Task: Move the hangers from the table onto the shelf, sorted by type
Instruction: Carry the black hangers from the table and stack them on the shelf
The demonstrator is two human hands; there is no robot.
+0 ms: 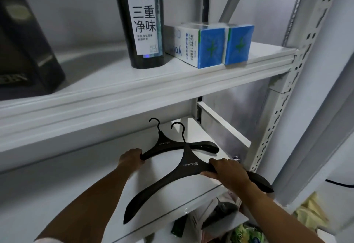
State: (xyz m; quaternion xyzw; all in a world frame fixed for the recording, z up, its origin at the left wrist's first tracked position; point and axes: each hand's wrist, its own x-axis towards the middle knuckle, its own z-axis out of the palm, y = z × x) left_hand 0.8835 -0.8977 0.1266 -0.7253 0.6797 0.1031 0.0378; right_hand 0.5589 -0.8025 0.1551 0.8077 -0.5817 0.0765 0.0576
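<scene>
L hand (pixel 130 158) round rear hanger (pixel 162 143) end, R hand (pixel 228 170) round front hanger (pixel 188 166) arm

Views: one. Head-worn wide-angle camera, close to the shelf (pixel 199 135), facing forward and somewhat down. Left grip (pixel 132 156) and right grip (pixel 228 170) sit low in frame, nearest the lens. Upper board (pixel 107 81) above both grips; perforated post (pixel 275 112) right of the right grip.
</scene>
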